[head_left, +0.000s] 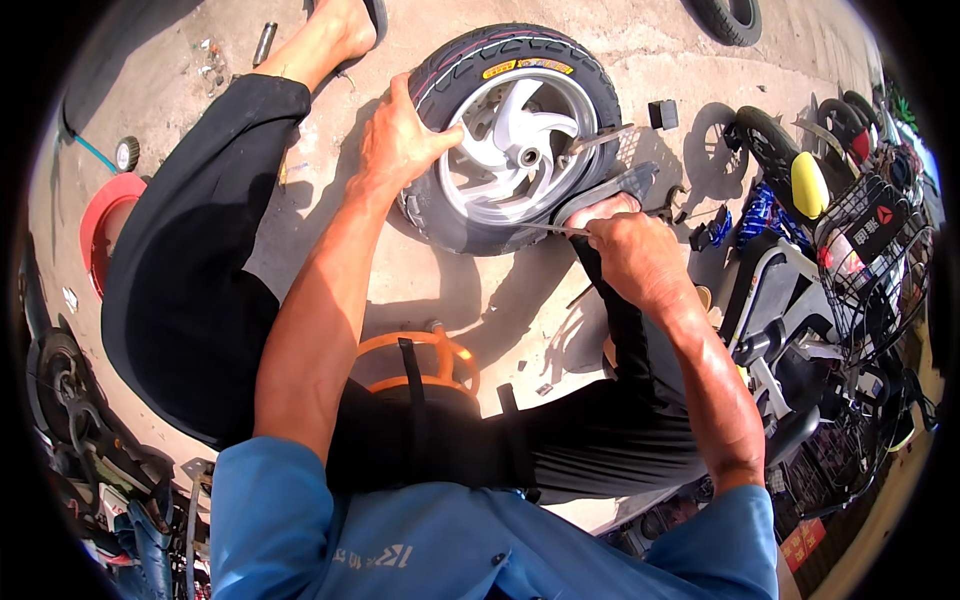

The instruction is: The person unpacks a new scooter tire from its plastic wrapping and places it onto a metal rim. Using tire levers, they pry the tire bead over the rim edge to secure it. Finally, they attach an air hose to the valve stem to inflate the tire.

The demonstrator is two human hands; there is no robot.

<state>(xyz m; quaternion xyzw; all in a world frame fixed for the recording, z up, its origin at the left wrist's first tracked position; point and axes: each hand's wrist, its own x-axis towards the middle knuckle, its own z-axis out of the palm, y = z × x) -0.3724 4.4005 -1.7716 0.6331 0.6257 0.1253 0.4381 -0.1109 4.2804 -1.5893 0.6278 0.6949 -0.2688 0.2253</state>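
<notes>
Sunlit concrete (650, 50) makes up the floor, pale, crossed by hard shadows and dotted with grit and scraps. A loose tyre (735, 18) lies at the far edge, a black block (662, 115) nearer, and a dark cylinder (265, 44) toward the left beside a bare leg. Along the left stand a small roller (127, 154) and a red basin (97, 225), with machine parts (62, 370) crowding below them. On the right, scooter parts and a wire basket (880, 250) are packed together, a yellow cover (810, 185) among them. An orange frame (440, 355) shows between the person's legs. Ahead of the person, on the floor, is the silver wheel (529, 157) with its black tyre around it. The left hand (398, 145) lies over the tyre's left edge, thumb and fingers spread apart. The right hand (640, 258) has its fingers curled tightly around a thin bar (553, 228), whose tip reaches the near rim. A second bar (602, 138) sits across the right rim, and a sandalled foot (610, 200) is beside the wheel.
</notes>
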